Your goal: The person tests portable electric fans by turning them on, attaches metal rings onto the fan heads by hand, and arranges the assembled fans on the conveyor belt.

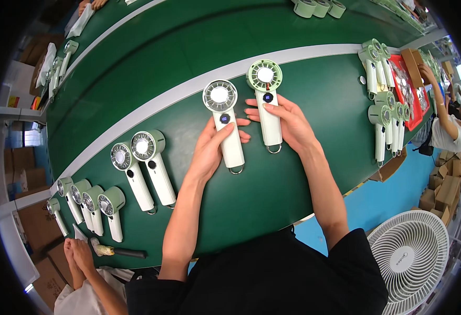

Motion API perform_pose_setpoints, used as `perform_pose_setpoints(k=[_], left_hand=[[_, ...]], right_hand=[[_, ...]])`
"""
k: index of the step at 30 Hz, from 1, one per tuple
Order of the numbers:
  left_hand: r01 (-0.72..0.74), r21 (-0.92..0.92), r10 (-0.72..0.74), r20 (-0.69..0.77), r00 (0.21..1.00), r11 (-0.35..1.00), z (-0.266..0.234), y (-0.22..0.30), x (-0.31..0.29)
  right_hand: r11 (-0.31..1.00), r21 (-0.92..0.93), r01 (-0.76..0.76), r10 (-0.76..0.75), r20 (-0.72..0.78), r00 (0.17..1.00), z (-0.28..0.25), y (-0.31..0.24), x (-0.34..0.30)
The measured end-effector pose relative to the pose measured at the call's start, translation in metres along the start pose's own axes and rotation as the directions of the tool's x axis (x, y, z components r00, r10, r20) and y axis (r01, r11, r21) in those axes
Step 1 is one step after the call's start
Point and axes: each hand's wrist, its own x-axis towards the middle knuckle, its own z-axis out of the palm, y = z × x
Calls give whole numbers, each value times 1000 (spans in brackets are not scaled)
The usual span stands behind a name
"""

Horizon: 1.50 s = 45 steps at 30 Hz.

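Note:
My left hand (pixel 212 140) is closed round the white handle of a handheld fan (pixel 232 144), its thumb beside a small lit display. This fan has a round head with a silver centre and a metal loop at its lower end. In my right hand (pixel 289 119) is a second handheld fan (pixel 270 123) with a pale green rim, its display also lit and my thumb just below it. Both fans are held side by side above the green table (pixel 272 184), heads pointing away from me. The two fans are apart.
Two handheld fans (pixel 158 176) lie to my left, with several more (pixel 112 207) beyond. A hammer (pixel 120 251) rests near a co-worker's hands (pixel 78 254). Several fans (pixel 380 121) stand at right beside a red tray (pixel 412 94). A large white fan (pixel 409 260) is at lower right.

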Motion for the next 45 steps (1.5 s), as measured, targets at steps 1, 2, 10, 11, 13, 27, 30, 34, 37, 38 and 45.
perform_pose_setpoints(k=[1, 2, 10, 11, 13, 27, 30, 34, 37, 38, 45], left_hand=[[1, 0, -1, 4, 1000, 1000, 0, 0, 0], [2, -2, -2, 0, 1000, 1000, 0, -1, -1], [17, 6, -17, 18, 1000, 1000, -2, -2, -3], [14, 6, -15, 16, 1000, 1000, -2, -3, -2], [12, 6, -12, 18, 1000, 1000, -3, -3, 1], [-7, -55, 10, 47, 999, 998, -8, -19, 10], [-28, -66, 31, 46, 998, 997, -2, -14, 4], [-69, -60, 72, 55, 996, 996, -10, -10, 0], [-69, -58, 72, 47, 996, 996, -16, -11, 0], [-54, -57, 56, 36, 998, 997, -17, -12, 4], [-26, -56, 32, 114, 993, 998, -11, -15, 4]], right_hand=[[1000, 0, 2, -2, -3, 1000, 0, 0, -1], [1000, 6, -3, 3, -8, 1000, 0, 0, -2], [1000, -5, 22, -22, -28, 999, 0, -2, -5], [1000, -3, 22, -22, -34, 999, 0, -1, -4], [1000, -1, 25, -25, -42, 999, -1, -2, -2], [980, -170, 107, -149, -262, 953, -19, -4, -9], [962, -222, 158, -235, -385, 892, -15, -19, -21], [931, -267, 249, -348, -440, 828, -9, -37, -28], [858, -372, 354, -494, -408, 768, 1, -71, -39], [829, -426, 361, -533, -408, 742, 4, -83, -45], [604, -689, 401, -736, -287, 613, 12, -155, -92]])
